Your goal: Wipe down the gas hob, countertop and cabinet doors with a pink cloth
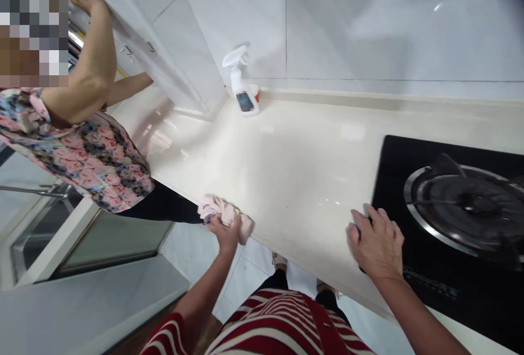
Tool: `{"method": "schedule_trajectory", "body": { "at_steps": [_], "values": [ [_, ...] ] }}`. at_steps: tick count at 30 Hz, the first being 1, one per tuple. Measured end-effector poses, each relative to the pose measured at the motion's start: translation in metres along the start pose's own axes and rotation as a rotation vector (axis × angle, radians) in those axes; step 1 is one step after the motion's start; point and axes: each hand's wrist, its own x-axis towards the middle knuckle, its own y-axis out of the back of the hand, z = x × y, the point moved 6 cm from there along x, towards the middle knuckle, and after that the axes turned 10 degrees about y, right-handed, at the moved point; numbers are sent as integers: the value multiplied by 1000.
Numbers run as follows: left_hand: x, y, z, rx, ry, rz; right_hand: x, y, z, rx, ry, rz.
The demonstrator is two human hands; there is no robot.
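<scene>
My left hand point(225, 232) grips a bunched pale pink cloth point(219, 208) at the front edge of the cream countertop point(295, 180). Part of the cloth hangs over that edge. Over on the right, my right hand point(379, 243) rests with its fingers apart at the left edge of the black gas stove point(438, 208), holding nothing. Its fingertips lie near the line where stove and countertop meet.
Against the tiled wall point(347, 28) stands a white spray bottle point(243, 85), with a small red and white container point(256, 92) partly hidden behind it. At left, another person in a floral top point(98, 153) reaches toward the wall side. A sink point(36, 240) lies at lower left.
</scene>
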Motion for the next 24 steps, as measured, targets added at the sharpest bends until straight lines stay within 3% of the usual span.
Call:
{"method": "schedule_trajectory", "body": {
  "at_steps": [4,8,10,15,17,19,22,24],
  "values": [
    [-78,-9,-4,59,-20,-165,-1,1,0,-7,0,-4],
    [-132,-25,6,229,-173,-614,-2,0,1,-13,7,-3],
    [-139,-26,19,287,-257,-812,-3,-2,3,-16,4,-9],
    [-101,3,72,30,-284,-1015,-3,-4,4,-27,9,-19],
    [-72,15,78,110,-256,-1004,-2,-4,4,-30,7,-16],
    [-35,24,73,303,-294,-827,-2,-3,3,-28,2,-12],
    [7,26,56,564,-482,-484,-1,-3,2,-24,4,-18],
    [14,16,41,625,-630,-402,-1,-4,3,-26,2,-19]
  ]
}}
